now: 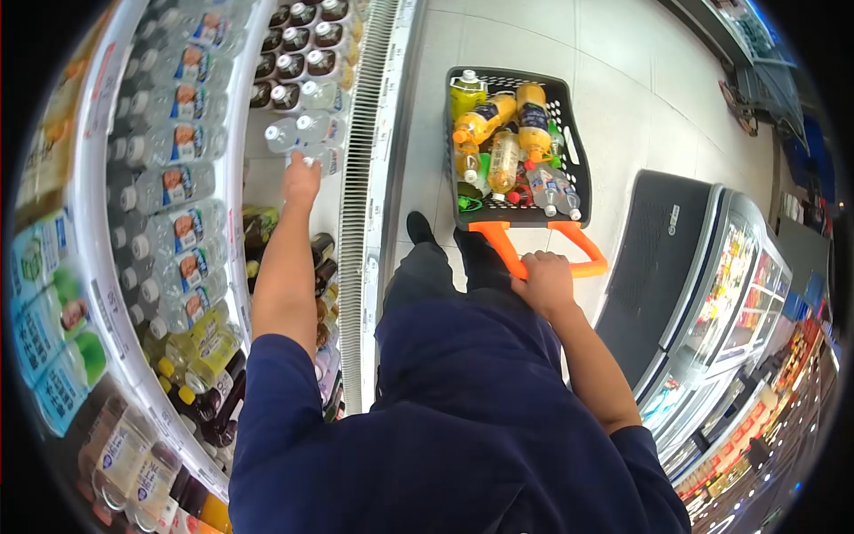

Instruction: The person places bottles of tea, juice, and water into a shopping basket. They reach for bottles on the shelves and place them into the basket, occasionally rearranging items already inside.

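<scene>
My left hand (302, 181) reaches into the lower shelf on the left. Its fingers are closed at the white cap of a clear plastic bottle (330, 160), and part of the grip is hidden. More clear bottles (313, 127) stand right behind it, beside rows of dark bottles (299, 40) with white caps. On the right, my right hand (545, 279) is wrapped round the orange handle (583, 265) of a black shopping basket (576, 165). Inside the basket lie several drinks, among them an orange bottle (534, 125), a yellow-green bottle (466, 92) and small clear bottles (553, 191).
An upper shelf (233, 151) with clear labelled water bottles (182, 185) juts out left of my forearm. A vent grille (358, 222) runs along the shelf's front. Right of the basket stands a dark-sided freezer cabinet (658, 240) on the tiled floor (623, 89).
</scene>
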`<state>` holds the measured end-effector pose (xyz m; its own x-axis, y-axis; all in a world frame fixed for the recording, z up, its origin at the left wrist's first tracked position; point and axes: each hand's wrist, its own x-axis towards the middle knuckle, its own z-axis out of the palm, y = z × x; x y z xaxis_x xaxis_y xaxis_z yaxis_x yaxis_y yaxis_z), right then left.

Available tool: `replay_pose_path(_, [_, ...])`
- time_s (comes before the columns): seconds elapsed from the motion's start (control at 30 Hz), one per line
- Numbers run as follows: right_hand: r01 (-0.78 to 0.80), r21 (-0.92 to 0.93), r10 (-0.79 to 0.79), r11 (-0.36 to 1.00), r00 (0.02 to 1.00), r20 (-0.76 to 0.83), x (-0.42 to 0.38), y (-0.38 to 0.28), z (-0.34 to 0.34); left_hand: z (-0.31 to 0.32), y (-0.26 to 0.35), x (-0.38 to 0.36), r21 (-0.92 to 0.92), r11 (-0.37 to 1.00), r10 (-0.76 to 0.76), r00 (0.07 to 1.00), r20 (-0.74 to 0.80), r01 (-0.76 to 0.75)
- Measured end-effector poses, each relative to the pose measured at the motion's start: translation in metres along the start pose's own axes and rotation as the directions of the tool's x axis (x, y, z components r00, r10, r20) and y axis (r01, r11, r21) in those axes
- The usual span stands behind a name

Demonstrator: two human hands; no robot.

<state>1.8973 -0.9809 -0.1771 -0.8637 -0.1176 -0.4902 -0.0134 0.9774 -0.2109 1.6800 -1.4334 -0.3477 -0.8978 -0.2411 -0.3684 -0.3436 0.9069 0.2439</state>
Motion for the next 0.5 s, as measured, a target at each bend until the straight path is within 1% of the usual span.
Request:
replay_pose_path(0.03, [0.018,0.022,-0.018,1.0,1.0,-0.005,-0.002,0.002,0.0,0.0,0.003,0.0,0.014,0.999,-0.03,0.999,-0.023,0.03])
replay_pose_path(0.07, [-0.001,0.027,0.001,1.0,1.0,-0.003,-0.003,0.004,0.001,0.001,0.005,-0.002,0.028,0.998,-0.063,0.997,-0.045,0.064])
replay_pose_path(0.13, [0.022,0.012,-0.022,1.0,1.0,-0.004,-0.004,0.006,0.005,-0.001,0.008,-0.004,0.034,0.999,-0.038,0.999,-0.023,0.039])
replay_pose_path(0.2, [0.031,0.04,-0.031,0.999,0.999,0.008,-0.003,0.01,0.005,-0.003,0.011,-0.013,0.042,0.999,-0.03,0.999,-0.018,0.031])
replay_pose_path(0.27, [0.04,0.071,-0.041,0.997,0.999,0.013,-0.001,0.014,0.001,-0.002,0.017,-0.031,0.087,0.993,0.079,0.995,-0.053,-0.074])
replay_pose_path(0.33, [0.089,0.138,-0.093,0.986,0.995,0.023,-0.001,0.018,-0.006,-0.006,0.031,-0.049,0.086,0.991,0.111,0.99,-0.089,-0.103])
replay_pose_path(0.37, [0.081,0.146,-0.085,0.986,0.996,0.023,-0.002,0.02,-0.007,-0.006,0.036,-0.062,0.082,0.989,0.129,0.985,-0.117,-0.12])
replay_pose_path(0.4, [0.075,0.193,-0.081,0.978,0.996,0.026,0.0,0.022,-0.009,-0.01,0.043,-0.074,0.088,0.989,0.131,0.985,-0.114,-0.122])
replay_pose_path(0.43, [0.076,0.239,-0.086,0.968,0.996,0.029,0.002,0.024,-0.011,-0.018,0.05,-0.087,0.079,0.983,0.175,0.974,-0.147,-0.164])
replay_pose_path(0.47, [0.085,0.244,-0.095,0.966,0.995,0.028,0.003,0.027,-0.01,-0.027,0.058,-0.099,0.074,0.976,0.215,0.959,-0.184,-0.205])
replay_pose_path(0.5, [0.083,0.309,-0.087,0.947,0.996,-0.002,0.006,0.03,-0.007,-0.034,0.068,-0.111,0.081,0.977,0.21,0.959,-0.191,-0.198])
